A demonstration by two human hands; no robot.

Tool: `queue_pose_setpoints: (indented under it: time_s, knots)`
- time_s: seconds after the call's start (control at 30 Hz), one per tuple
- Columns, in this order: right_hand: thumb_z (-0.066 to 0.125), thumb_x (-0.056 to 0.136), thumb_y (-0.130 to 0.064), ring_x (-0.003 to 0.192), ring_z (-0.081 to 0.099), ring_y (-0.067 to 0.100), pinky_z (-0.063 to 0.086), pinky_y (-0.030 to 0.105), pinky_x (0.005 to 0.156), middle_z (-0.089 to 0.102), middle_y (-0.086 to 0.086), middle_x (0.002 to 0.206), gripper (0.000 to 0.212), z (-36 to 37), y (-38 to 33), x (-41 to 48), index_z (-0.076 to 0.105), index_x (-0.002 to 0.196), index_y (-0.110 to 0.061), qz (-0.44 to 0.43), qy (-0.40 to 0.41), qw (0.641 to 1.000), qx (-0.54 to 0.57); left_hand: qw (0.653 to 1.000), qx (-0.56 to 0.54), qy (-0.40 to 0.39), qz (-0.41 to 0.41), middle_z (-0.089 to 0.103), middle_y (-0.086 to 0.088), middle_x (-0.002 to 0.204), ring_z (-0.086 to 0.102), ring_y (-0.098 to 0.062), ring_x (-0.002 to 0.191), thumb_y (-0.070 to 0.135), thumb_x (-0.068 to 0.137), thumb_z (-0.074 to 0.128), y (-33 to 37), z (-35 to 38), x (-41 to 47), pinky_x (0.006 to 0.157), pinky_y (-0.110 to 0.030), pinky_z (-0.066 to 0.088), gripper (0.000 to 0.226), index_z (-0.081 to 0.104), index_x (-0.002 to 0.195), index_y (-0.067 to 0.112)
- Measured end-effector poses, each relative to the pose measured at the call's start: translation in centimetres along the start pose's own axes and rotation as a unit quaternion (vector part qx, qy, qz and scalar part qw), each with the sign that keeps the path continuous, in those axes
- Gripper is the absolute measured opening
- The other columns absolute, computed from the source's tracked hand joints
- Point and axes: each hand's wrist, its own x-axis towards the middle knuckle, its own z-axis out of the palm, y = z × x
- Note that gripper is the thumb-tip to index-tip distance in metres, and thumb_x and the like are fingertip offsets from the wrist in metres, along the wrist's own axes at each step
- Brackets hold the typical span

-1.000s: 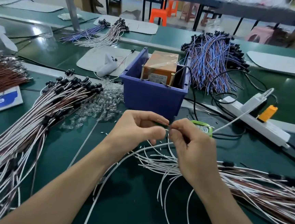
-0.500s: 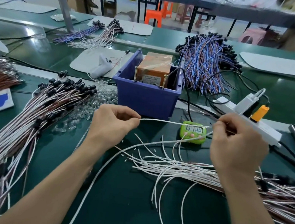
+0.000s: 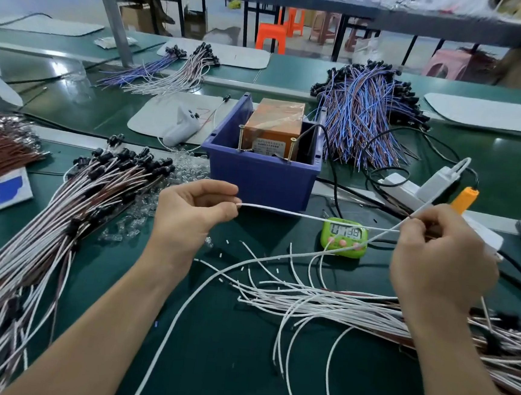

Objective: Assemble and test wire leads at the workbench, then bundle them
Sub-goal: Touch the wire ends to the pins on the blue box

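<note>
Now well apart, a worker's left hand [image 3: 188, 216] and right hand [image 3: 437, 253] each pinch an end of one white wire lead [image 3: 314, 217], drawn taut above the green desk [image 3: 223, 351] just in front of a blue bin [image 3: 261, 178]; a second ago the two hands met at its middle. The pull suggests this lead is being straightened or checked, with bundling not yet begun. One green timer [image 3: 344, 236] sits beneath the wire, and one orange box [image 3: 273, 126] stands inside the bin. Loose white leads [image 3: 322, 303], too many to count, lie by the right wrist, with a larger capped heap [image 3: 62, 211] to the left.
</note>
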Motion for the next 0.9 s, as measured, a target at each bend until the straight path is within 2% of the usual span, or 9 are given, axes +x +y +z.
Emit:
queue_pose_setpoints:
  time_s: [0.07,0.17,0.33,0.43,0.53,0.63,0.77,0.83,0.9]
  knots:
    - [0.051,0.079,-0.025,0.067,0.049,0.03,0.035,0.033,0.064,0.059,0.0,0.067,0.016,0.2,-0.1,-0.2,0.064,0.08,-0.015,0.006,-0.018,1.0,0.006,0.999,-0.047,0.015,-0.021,0.079,-0.009,0.08,0.074,-0.013,0.074,-0.022,0.075,0.072,0.3,-0.1,0.0,0.071,-0.018,0.057,0.039,0.081,0.078,0.017]
    - [0.057,0.082,-0.02,0.067,0.052,0.031,0.038,0.034,0.066,0.057,-0.004,0.065,0.008,0.5,-0.5,-0.8,0.063,0.077,-0.016,0.004,-0.047,0.999,0.019,0.994,-0.093,0.03,-0.043,0.078,-0.006,0.078,0.073,-0.011,0.07,-0.021,0.077,0.071,0.8,0.0,0.1,0.064,-0.015,0.054,0.037,0.08,0.077,0.015]
    - [0.068,0.086,-0.012,0.065,0.058,0.027,0.042,0.034,0.068,0.058,-0.017,0.06,0.012,0.6,-0.8,-1.1,0.065,0.075,-0.017,0.02,-0.093,0.994,0.056,0.978,-0.172,-0.019,-0.119,0.079,-0.005,0.088,0.074,-0.009,0.071,0.008,0.067,0.078,1.5,-0.2,-0.1,0.051,-0.012,0.045,0.021,0.084,0.082,0.022]
    - [0.069,0.088,-0.014,0.064,0.061,0.012,0.041,0.03,0.062,0.063,-0.015,0.061,0.015,0.9,-0.8,-1.4,0.066,0.074,-0.018,0.043,-0.122,0.988,0.088,0.961,-0.208,-0.081,-0.161,0.08,-0.004,0.095,0.074,-0.005,0.072,0.017,0.07,0.076,1.6,-0.1,-0.3,0.054,-0.014,0.052,0.022,0.085,0.09,0.021]
    - [0.071,0.088,-0.015,0.067,0.06,0.001,0.041,0.022,0.059,0.064,-0.013,0.056,0.019,1.2,-0.9,-1.7,0.066,0.071,-0.021,0.052,-0.142,0.983,0.104,0.944,-0.254,-0.119,-0.174,0.08,-0.001,0.098,0.076,-0.004,0.078,0.011,0.075,0.071,1.5,0.1,-0.7,0.065,-0.018,0.058,0.024,0.085,0.092,0.02]
    - [0.072,0.088,-0.016,0.064,0.06,0.005,0.042,0.023,0.059,0.065,-0.018,0.062,0.02,1.3,-1.1,-2.1,0.066,0.07,-0.021,0.041,-0.166,0.978,0.117,0.937,-0.271,-0.147,-0.164,0.08,-0.003,0.098,0.076,-0.005,0.076,0.009,0.075,0.073,1.5,0.2,-1.0,0.066,-0.02,0.06,0.021,0.085,0.088,0.021]
    - [0.074,0.087,-0.016,0.064,0.06,0.006,0.041,0.022,0.058,0.066,-0.019,0.063,0.019,1.3,-1.6,-2.8,0.066,0.071,-0.021,-0.003,-0.176,0.979,0.104,0.949,-0.232,-0.153,-0.15,0.08,-0.002,0.095,0.073,-0.004,0.069,0.02,0.061,0.087,1.6,0.3,-1.3,0.061,-0.019,0.058,0.02,0.084,0.081,0.023]
    - [0.075,0.086,-0.016,0.065,0.061,0.009,0.044,0.024,0.063,0.067,-0.011,0.062,0.015,1.2,-1.9,-3.2,0.069,0.074,-0.022,-0.042,-0.148,0.985,0.082,0.953,-0.222,-0.137,-0.153,0.079,-0.002,0.088,0.071,-0.003,0.062,0.021,0.063,0.09,1.5,0.4,-1.2,0.058,-0.017,0.057,0.018,0.084,0.08,0.023]
    - [0.078,0.085,-0.016,0.075,0.066,0.021,0.047,0.031,0.071,0.072,-0.004,0.074,0.01,0.9,-2.2,-3.5,0.077,0.083,-0.025,-0.086,-0.091,0.99,0.059,0.955,-0.217,-0.116,-0.165,0.077,-0.002,0.079,0.065,-0.001,0.053,0.029,0.06,0.086,1.5,0.5,-1.2,0.053,-0.015,0.054,0.018,0.083,0.075,0.02]
